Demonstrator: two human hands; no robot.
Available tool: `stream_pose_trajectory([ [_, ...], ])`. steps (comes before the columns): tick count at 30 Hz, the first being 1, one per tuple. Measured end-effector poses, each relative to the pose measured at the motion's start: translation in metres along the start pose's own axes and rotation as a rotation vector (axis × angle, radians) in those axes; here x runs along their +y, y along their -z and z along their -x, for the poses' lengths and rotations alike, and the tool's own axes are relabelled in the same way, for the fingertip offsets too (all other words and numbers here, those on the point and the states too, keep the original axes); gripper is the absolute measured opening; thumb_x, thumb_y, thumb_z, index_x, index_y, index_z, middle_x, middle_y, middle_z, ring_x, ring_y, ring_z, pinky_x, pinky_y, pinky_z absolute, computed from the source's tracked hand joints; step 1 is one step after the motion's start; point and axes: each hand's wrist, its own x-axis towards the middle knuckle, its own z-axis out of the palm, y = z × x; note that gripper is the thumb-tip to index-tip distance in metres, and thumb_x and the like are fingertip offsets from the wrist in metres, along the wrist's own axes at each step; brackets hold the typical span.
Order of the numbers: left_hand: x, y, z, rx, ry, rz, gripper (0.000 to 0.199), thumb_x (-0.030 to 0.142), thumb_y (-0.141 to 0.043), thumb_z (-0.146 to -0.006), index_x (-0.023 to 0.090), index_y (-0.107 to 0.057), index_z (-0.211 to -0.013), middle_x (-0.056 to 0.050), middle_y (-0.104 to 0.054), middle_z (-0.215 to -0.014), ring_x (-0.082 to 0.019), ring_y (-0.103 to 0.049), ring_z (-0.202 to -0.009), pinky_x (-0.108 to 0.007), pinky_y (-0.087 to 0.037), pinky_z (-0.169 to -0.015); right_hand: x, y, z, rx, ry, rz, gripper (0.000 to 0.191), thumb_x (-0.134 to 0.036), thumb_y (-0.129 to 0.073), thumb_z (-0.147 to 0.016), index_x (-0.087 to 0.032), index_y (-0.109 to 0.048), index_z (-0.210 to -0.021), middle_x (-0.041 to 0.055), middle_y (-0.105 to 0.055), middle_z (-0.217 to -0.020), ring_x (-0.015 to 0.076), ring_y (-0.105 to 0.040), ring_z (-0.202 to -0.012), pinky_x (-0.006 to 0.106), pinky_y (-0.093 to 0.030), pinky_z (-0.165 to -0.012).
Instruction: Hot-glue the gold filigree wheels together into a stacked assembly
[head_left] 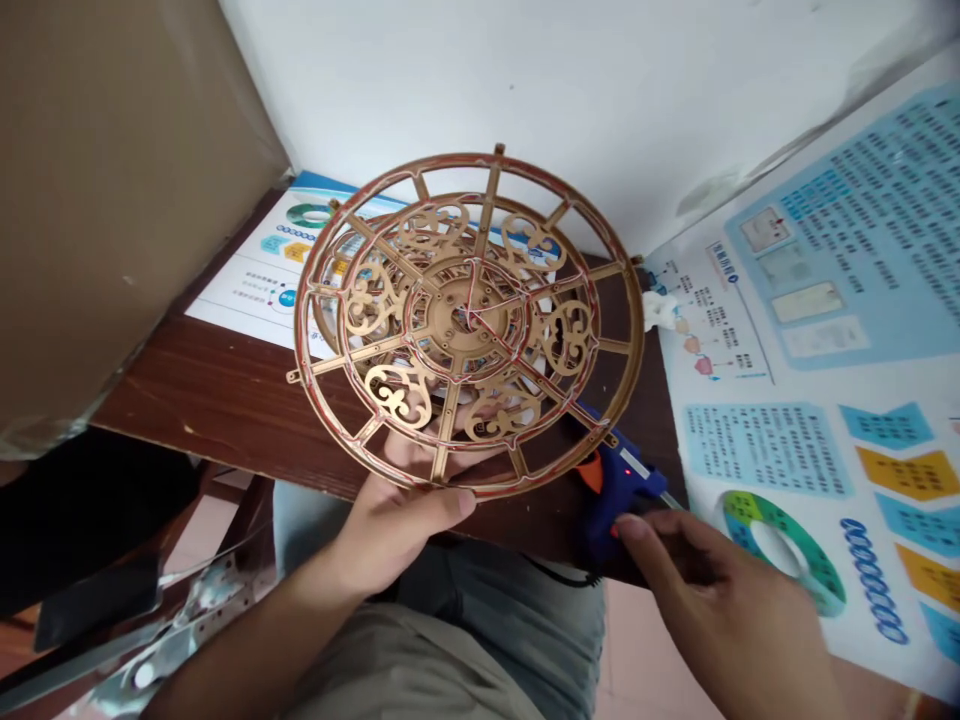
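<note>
A round golden openwork frame [459,318], with spokes, heart-shaped scrolls and red and white lines along its ribs, is tilted above the dark wooden table. My left hand [401,515] grips its near rim, thumb on top and fingers underneath, partly seen through the openings. A blue glue gun [619,490] with an orange part and a small red light lies at the table's near right edge, partly behind the frame. My right hand [712,590] is beside the glue gun's handle, fingers curled and thumb near it; whether anything is pinched there is too small to make out.
Printed sheets lie at the back left [244,285] and on the right [810,480]. A white wall [525,90] rises behind, a brown panel [112,180] at the left. White crumpled material [660,310] sits right of the frame. Below left is a metal stand [187,620].
</note>
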Motion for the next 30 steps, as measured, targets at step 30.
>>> stream_pose_trajectory([
  [30,-0.007,-0.01,-0.002,0.11,-0.195,-0.109,0.085,0.014,-0.078,-0.097,0.04,-0.044,-0.17,-0.004,-0.071,-0.156,-0.034,-0.055,-0.157,-0.062,-0.039,-0.135,-0.023,-0.028,0.011,-0.138,0.026,-0.9,0.047,-0.064,-0.077,-0.097,-0.021,-0.075,-0.08,0.0031,-0.064,-0.063,0.0155,-0.056,-0.053,0.028,-0.048,-0.05],
])
